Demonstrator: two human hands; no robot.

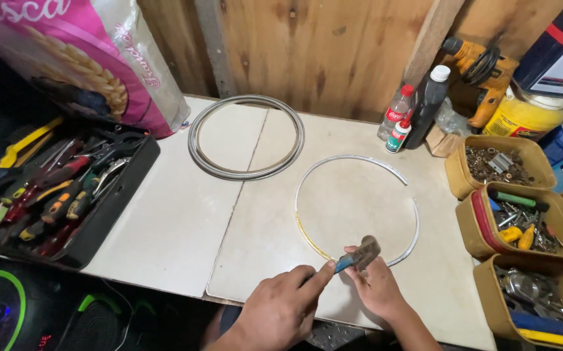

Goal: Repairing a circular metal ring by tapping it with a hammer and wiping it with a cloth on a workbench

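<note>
My right hand (377,287) grips a small metal tool with a blue handle (358,255) near the front edge of the white table (164,221). My left hand (281,305) pinches the blue end of the same tool with thumb and forefinger. The tool meets the near edge of a thin split metal ring (357,209) lying flat on the table. A thicker coiled metal ring (246,136) lies farther back to the left, apart from both hands.
A black tray of screwdrivers and pliers (60,188) sits at left under a pink sack (86,58). Three tan bins of screws and parts (522,214) line the right edge. Bottles (411,114) and a yellow drill (483,71) stand against the wooden wall.
</note>
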